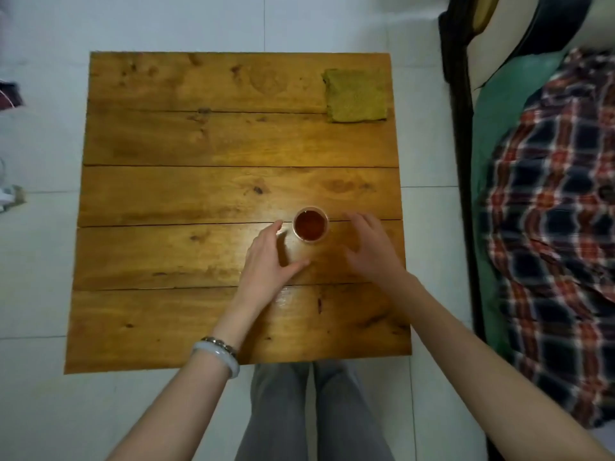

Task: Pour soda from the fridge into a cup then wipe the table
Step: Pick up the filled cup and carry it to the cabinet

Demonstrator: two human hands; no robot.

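One wooden plank table (166,194) fills the room's middle. One plaid blanket (549,227) lies at its 3 o'clock. Two bare hands hover over the table: the left hand (266,261) at the cup's 8 o'clock, the right hand (369,247) at its 4 o'clock, both with fingers spread loose, gripping nothing and not touching the cup. One folded green cloth (356,96) sits at the table's 1 o'clock corner. One cup (310,224) of reddish-brown drink stands upright near 4 o'clock from the table's centre. Two bracelets (218,352) circle the left wrist.

one camera on my head looks almost straight down, close over the table (199,194), taking in my forearms and knees.
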